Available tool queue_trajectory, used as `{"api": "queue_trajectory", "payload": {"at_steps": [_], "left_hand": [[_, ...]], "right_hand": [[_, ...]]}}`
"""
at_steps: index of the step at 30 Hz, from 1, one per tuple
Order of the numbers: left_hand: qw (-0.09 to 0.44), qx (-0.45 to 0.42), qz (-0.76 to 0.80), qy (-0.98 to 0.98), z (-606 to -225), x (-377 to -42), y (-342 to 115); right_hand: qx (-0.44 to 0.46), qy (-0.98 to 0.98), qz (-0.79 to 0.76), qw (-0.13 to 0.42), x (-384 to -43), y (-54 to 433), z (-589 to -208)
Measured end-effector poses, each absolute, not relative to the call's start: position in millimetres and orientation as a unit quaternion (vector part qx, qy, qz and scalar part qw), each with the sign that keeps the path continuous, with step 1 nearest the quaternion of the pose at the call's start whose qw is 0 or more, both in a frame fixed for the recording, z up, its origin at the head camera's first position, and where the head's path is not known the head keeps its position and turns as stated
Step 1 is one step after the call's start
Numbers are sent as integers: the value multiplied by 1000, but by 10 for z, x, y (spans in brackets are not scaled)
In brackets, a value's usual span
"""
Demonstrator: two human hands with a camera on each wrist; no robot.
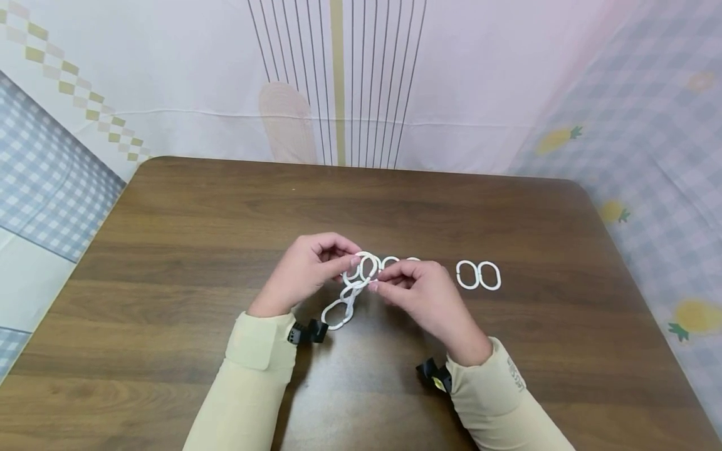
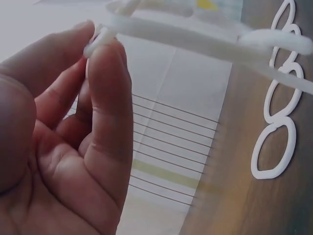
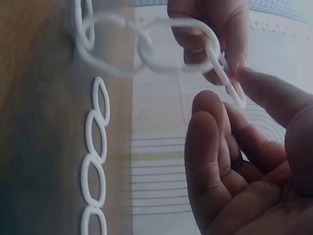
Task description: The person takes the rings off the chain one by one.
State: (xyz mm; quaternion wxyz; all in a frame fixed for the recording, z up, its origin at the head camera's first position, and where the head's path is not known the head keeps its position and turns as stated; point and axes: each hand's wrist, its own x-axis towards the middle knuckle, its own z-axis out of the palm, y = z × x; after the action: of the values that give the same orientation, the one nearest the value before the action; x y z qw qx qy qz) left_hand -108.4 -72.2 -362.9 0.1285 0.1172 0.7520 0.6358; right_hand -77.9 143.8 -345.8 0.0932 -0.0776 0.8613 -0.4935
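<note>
My left hand (image 1: 304, 269) pinches a white oval plastic link (image 2: 100, 41) between thumb and fingertips. Joined to it, a short chain of white links (image 1: 350, 308) hangs toward the left wrist. Close by on the right is my right hand (image 1: 431, 297), thumb and index finger near the held link. The right wrist view shows that link's end (image 3: 239, 100) between the right thumb (image 3: 259, 83) and the fingers, with a gap before the fingertips. Whether the thumb touches the link is unclear.
On the brown wooden table (image 1: 225, 207), white links (image 1: 479, 275) lie in a row to the right, partly hidden behind the right hand. Patterned cloth (image 1: 479, 75) hangs behind the table and at both sides. Each wrist carries a small black camera.
</note>
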Motion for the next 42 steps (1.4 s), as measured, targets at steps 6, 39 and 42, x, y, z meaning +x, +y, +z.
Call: {"api": "queue_trajectory", "payload": {"at_steps": [6,39,42], "left_hand": [[101,100,670,729,-3609,-1084,-691],[-2,27,706,707,-3549,-1053,-607],[-10,25,682,731,-3538,-1051,-622]], "right_hand": [[-101,875,-469,64,-735,1345,-3519],[-122,851,-496,-118,-659,1230,-3583],[-125,852,-495,-120,-662,1240,-3581]]}}
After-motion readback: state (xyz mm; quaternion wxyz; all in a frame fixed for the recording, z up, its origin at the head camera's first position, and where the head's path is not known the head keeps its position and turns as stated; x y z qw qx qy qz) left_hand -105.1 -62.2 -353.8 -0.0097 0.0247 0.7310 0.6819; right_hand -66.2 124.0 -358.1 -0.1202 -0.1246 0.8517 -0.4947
